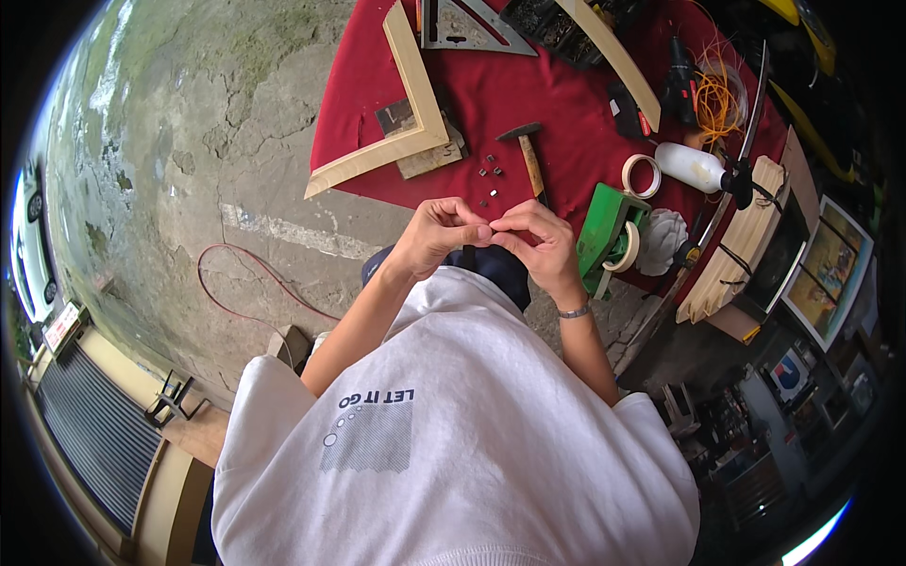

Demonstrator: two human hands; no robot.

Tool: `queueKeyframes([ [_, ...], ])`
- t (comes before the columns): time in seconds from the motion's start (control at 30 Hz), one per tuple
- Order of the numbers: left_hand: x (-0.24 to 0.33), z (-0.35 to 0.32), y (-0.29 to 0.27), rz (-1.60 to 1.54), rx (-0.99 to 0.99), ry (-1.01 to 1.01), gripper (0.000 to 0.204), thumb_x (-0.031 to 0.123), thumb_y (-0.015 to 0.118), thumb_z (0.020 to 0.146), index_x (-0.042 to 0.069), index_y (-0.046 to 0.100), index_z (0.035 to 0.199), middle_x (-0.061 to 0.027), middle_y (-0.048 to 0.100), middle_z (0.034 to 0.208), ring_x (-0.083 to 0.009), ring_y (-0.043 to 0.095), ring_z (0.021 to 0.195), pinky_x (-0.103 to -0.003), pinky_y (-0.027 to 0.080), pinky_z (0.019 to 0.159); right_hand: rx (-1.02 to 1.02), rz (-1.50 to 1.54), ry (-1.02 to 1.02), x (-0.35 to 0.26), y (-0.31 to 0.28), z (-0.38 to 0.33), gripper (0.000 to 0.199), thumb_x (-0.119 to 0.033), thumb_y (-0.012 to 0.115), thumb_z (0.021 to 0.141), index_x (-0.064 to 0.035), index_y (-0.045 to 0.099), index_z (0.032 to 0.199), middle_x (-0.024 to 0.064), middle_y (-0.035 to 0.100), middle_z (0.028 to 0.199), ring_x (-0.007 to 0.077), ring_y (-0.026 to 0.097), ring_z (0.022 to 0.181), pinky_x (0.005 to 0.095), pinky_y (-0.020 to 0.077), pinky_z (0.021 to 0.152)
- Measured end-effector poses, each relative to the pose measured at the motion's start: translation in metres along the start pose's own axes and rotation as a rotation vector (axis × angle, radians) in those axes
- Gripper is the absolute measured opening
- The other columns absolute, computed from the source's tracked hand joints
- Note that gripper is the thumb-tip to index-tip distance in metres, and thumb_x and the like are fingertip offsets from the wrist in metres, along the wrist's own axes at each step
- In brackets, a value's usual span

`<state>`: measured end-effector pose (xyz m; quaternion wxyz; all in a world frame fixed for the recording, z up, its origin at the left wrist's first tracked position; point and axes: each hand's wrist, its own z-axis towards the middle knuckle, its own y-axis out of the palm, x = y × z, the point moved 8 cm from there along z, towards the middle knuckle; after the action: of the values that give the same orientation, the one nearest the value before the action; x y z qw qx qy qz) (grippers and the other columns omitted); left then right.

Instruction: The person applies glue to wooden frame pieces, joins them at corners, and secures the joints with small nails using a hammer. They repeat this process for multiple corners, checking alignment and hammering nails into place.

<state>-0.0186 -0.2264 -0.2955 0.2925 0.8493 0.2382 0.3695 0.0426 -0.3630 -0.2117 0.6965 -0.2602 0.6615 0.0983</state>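
My left hand (438, 236) and my right hand (543, 245) meet in front of my shirt at the near edge of the red cloth. Thumbs and fingertips are pinched together, and whatever lies between them is too small to make out. Just beyond, several small dark metal pieces (484, 173) lie scattered on the red cloth (377, 66). A hammer (531, 160) with a wooden handle rests right of them. To the left, two pale wood strips joined as a mitred frame corner (429, 132) lie partly over a worn wooden block (444, 158).
Right of my hands stand a green tape dispenser (596, 222), a masking tape roll (642, 176) and a white bottle (689, 167). Farther back are a metal square (472, 26), a curved-looking wood strip (618, 66), a drill (680, 80) and orange string (719, 102). Bundled mouldings (731, 255) lie at right.
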Motion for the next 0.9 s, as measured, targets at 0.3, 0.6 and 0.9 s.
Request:
queueKeyframes([
  [0.3,0.001,0.0,0.002,-0.031,-0.029,0.032,0.013,0.001,0.078,0.087,0.003,0.065,0.088,-0.0119,0.075,0.088,-0.0172,0.074,0.082,-0.028,0.06,0.076,0.01,0.067,0.063,0.006,0.001,-0.003,0.013,-0.004,0.08,0.083,-0.0037,0.074,0.095,0.005,0.069,0.089,0.0155,0.068,0.082,0.0278,0.0551,0.07],
  [0.6,0.01,0.017,0.001,0.264,0.062,-0.016,0.013,0.003,0.077,0.089,0.002,0.064,0.088,-0.0099,0.074,0.086,-0.0152,0.072,0.081,-0.029,0.059,0.074,0.453,0.653,0.413,0.075,-0.009,-0.033,0.013,-0.012,0.058,0.104,0.0,0.063,0.108,0.0076,0.069,0.095,0.0129,0.068,0.08,0.0272,0.0566,0.075],
  [0.9,0.08,0.13,0.008,1.799,0.223,0.787,0.023,0.017,0.072,0.083,0.013,0.072,0.105,-0.0067,0.071,0.118,-0.025,0.063,0.113,-0.038,0.047,0.092,0.523,0.406,0.554,0.091,-0.02,-0.045,0.013,-0.009,0.064,0.1,0.0017,0.064,0.108,0.009,0.07,0.093,0.0135,0.068,0.076,0.0264,0.0587,0.071],
])
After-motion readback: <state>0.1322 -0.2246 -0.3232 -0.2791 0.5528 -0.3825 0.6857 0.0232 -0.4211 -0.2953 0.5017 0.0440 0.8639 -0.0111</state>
